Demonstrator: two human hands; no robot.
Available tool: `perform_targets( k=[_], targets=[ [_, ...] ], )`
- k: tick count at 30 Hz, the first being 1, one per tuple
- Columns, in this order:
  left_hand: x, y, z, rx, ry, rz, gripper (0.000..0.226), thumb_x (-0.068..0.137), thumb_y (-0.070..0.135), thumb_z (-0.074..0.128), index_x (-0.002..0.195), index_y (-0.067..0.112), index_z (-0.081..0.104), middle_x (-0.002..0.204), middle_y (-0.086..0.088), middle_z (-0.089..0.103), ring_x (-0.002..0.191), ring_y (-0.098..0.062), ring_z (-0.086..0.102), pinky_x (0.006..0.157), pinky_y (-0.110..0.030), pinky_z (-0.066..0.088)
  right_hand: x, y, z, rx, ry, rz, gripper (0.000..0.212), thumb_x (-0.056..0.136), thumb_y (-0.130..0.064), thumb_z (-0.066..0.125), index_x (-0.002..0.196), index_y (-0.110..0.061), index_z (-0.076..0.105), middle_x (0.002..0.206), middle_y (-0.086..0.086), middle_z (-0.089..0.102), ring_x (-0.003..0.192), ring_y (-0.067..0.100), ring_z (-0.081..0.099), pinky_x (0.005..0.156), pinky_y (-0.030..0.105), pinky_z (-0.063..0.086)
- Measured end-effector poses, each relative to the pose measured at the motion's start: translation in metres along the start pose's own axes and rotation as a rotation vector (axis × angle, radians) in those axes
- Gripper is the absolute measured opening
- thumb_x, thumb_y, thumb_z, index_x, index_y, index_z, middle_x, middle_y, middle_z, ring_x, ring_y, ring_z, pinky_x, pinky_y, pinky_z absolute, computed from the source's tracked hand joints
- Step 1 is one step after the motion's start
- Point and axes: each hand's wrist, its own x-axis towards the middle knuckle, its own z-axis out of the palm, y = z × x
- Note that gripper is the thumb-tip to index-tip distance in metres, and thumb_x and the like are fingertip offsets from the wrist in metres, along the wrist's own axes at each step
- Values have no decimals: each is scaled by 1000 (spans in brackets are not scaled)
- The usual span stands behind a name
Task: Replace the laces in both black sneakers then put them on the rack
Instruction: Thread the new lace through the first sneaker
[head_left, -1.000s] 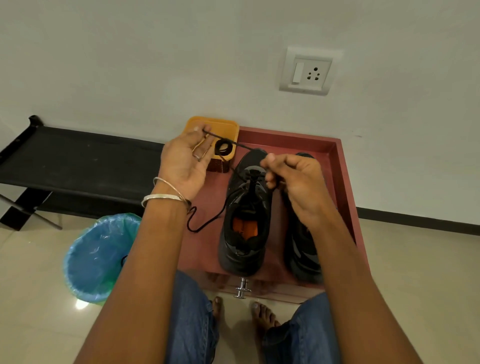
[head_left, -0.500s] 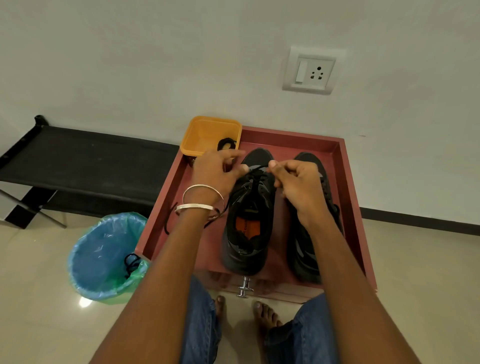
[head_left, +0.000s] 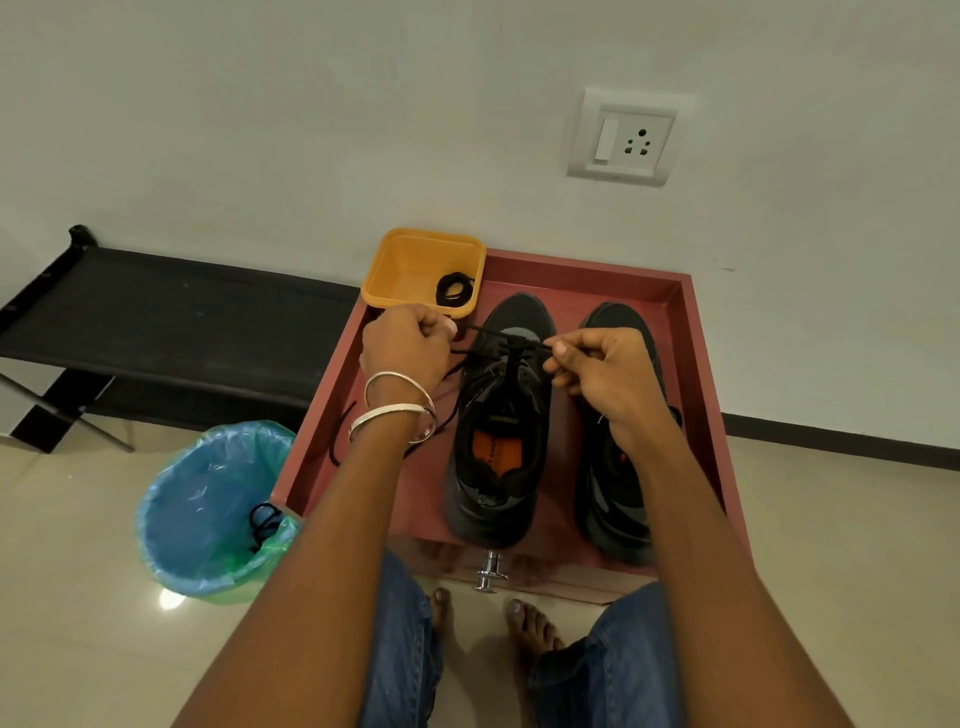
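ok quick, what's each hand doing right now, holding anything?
Left hand: fingers curled, pinching one end of the black lace.
Right hand: fingers curled, pinching the other end of the lace over the left sneaker.

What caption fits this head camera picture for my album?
Both hands, left and right, pull a black lace through the left sneaker in a red tray.

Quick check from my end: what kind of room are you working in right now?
Most likely a home entryway or a room corner, down at floor level. A white wall switch-and-socket plate sits low on the plain wall, a black fabric shoe rack stands against it, and a bin with a blue plastic liner rests on glossy beige floor tiles.
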Motion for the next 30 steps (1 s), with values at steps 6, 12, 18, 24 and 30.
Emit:
perform_targets(
  k=[6,12,18,24,30],
  targets=[
    [-4,11,9,149,-165,304,42,77,35,72,117,29,65,118,2,60,113,-23,51,94,-48,44,1,-2,15,10,-1,-30,12,91,-7,63,88,2,70,70,12,69,54,18,63,56,21,52],
    [-16,20,21,17,-243,397,9,81,26,70,89,25,74,82,6,71,81,-14,65,81,-44,51,1,0,19,10,24,-16,14,90,-15,66,81,-5,72,71,13,71,62,21,68,64,31,57],
    [-13,18,20,60,-291,304,9,82,19,72,90,20,75,84,2,71,69,-2,55,73,-19,45,1,3,17,-322,-174,82,43,78,-31,78,113,-8,68,108,4,68,101,18,64,79,26,48],
    [-15,24,26,184,-394,196,9,82,17,71,89,16,77,84,-4,72,84,-16,65,80,-25,51,-3,1,16,-443,-143,108,31,79,-24,77,98,-1,69,92,15,69,74,30,65,70,45,57],
    [-12,30,35,243,-371,83,8,81,18,71,86,18,77,93,-5,72,94,-19,64,77,-25,50,-2,5,13,-393,-68,133,10,81,-15,72,82,-5,73,80,12,69,67,27,67,68,48,58]
  ],
)
